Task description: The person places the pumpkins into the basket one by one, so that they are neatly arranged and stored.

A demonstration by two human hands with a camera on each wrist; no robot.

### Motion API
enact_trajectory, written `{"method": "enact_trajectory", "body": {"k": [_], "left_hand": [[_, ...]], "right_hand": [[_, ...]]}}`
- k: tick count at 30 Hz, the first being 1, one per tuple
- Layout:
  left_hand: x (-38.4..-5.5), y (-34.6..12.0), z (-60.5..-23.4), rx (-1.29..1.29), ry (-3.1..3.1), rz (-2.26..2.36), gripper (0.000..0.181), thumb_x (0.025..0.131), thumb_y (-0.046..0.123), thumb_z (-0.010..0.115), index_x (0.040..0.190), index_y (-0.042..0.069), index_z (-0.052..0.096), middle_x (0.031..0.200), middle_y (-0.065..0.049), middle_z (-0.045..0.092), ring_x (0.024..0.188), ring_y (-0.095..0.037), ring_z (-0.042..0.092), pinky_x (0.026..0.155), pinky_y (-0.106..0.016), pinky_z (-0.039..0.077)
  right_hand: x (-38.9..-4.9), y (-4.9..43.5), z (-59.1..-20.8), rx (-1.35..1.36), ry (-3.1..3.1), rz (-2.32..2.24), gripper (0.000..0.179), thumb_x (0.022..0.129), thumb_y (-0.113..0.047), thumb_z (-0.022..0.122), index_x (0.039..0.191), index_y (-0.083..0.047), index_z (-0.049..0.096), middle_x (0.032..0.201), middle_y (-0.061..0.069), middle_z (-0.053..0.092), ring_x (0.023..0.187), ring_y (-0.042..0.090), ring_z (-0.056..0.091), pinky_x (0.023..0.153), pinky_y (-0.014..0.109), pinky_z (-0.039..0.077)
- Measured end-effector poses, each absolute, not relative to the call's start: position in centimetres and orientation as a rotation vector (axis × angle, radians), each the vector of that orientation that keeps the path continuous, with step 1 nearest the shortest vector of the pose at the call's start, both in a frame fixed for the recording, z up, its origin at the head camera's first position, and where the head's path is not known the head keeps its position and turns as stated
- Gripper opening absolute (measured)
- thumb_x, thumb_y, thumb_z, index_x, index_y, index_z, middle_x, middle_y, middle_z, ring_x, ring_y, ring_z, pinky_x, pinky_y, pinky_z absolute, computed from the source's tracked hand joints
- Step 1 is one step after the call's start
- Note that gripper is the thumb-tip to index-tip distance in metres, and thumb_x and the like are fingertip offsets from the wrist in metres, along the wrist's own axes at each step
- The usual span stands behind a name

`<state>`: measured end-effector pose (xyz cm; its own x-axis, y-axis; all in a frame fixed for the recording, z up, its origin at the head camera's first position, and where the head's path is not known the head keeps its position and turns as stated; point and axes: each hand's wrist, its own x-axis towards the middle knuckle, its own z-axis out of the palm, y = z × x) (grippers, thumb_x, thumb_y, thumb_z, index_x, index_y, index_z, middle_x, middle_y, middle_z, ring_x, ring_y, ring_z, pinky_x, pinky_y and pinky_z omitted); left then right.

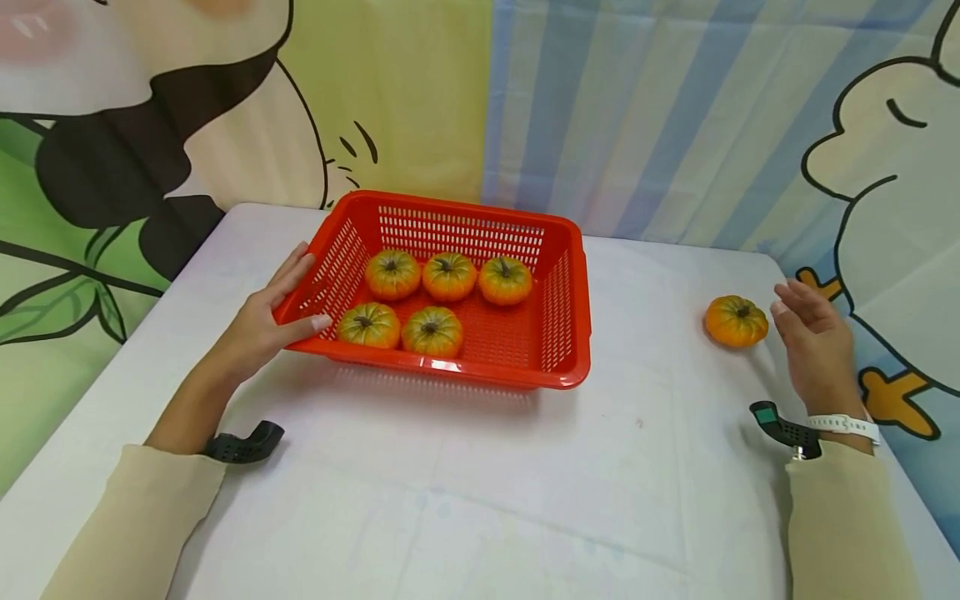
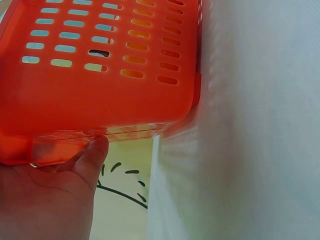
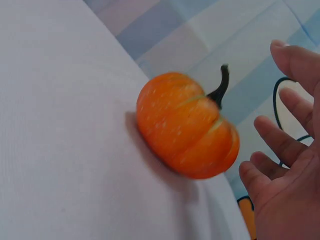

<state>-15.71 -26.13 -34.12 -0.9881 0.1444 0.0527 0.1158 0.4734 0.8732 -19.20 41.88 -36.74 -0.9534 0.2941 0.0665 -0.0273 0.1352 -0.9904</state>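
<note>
A red plastic basket (image 1: 495,333) with slotted walls stands on the table and holds several small orange-green pumpkins (image 1: 447,277). At its left end, my left hand (image 1: 258,321) grips the rim, with the thumb over the front left corner and the fingers along the side. The left wrist view shows that hand (image 2: 55,195) against the basket's slotted wall (image 2: 100,95). Apart from the basket, a single pumpkin (image 1: 736,322) with a dark stem sits at the right. My right hand (image 1: 816,350) is just right of this pumpkin (image 3: 187,127), its fingers loosely bent and not touching it.
A white cloth covers the table (image 1: 480,483), whose right edge runs close to my right hand. Behind the table hangs a printed curtain (image 1: 637,117) with cartoon figures and blue stripes. Both wrists carry black mounts (image 1: 246,443).
</note>
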Motion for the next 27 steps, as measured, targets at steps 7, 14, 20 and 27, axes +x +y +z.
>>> {"method": "enact_trajectory", "body": {"k": [7,14,20,27], "left_hand": [[-15.7,-26.1,-34.2,0.254,2.664,1.603,0.085,0.088,0.022,0.069,0.156,0.029,0.019,0.160,0.018,0.006,0.145,-0.025,0.016,0.086,-0.020,0.049],[-15.7,-26.3,-34.4,0.248,2.668,1.600,0.084,0.088,0.023,0.069,0.156,0.031,0.021,0.159,0.021,0.007,0.146,-0.023,0.015,0.084,-0.017,0.048],[-15.7,-26.5,-34.5,0.257,2.673,1.602,0.083,0.089,0.024,0.069,0.155,0.032,0.021,0.159,0.020,0.007,0.146,-0.023,0.015,0.083,-0.015,0.047],[-15.7,-26.2,-34.3,0.255,2.686,1.588,0.082,0.089,0.024,0.068,0.156,0.031,0.021,0.160,0.019,0.007,0.146,-0.022,0.013,0.083,-0.014,0.047]], "right_hand": [[-19.6,42.3,-38.0,-0.415,-2.060,2.161,0.074,0.087,-0.029,0.074,0.151,-0.030,0.036,0.155,-0.006,0.031,0.136,0.011,0.031,0.104,0.018,0.033],[-20.3,42.1,-38.8,-0.609,-2.082,2.214,0.093,0.077,-0.040,0.079,0.154,-0.029,0.029,0.159,-0.008,0.023,0.137,0.009,0.029,0.099,0.015,0.037],[-20.7,41.4,-39.1,-0.654,-2.299,2.012,0.091,0.078,-0.053,0.071,0.155,-0.032,0.027,0.161,-0.008,0.016,0.142,0.013,0.024,0.111,0.029,0.022],[-20.6,41.2,-39.3,-0.660,-2.453,1.834,0.086,0.080,-0.063,0.061,0.153,-0.026,0.033,0.160,-0.009,0.020,0.140,0.014,0.027,0.109,0.029,0.027]]}}
